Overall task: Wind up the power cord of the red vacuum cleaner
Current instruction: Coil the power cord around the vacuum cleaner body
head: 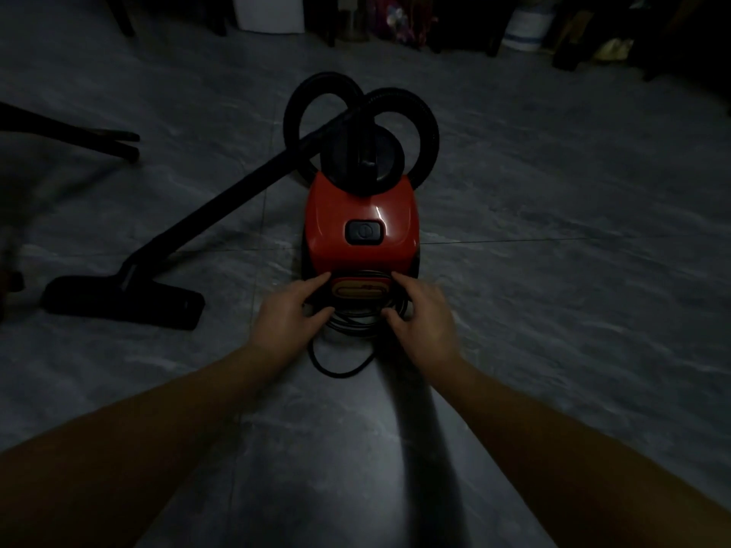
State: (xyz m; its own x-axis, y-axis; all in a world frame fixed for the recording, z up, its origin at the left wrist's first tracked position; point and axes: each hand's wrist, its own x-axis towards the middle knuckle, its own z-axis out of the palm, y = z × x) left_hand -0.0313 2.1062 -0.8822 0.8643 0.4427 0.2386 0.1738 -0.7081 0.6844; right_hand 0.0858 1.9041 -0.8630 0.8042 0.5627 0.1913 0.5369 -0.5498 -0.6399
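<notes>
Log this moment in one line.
left hand: holds power cord coil at red vacuum cleaner rear | right hand: same, other side | slack: one loop on floor

Vacuum cleaner body [360, 207]: red plastic, glossy, with a bright highlight near the matt black button [364, 232]. Hose [429, 124]: black, ribbed, dull. Floor nozzle [118, 302]: matt black plastic. Power cord [340, 371]: black, smooth sheath, slight sheen. Floor [553, 270]: grey marbled tile, smooth, softly reflective.

Power cord [341, 375], apparently, around vacuum cleaner [360, 215]
</notes>
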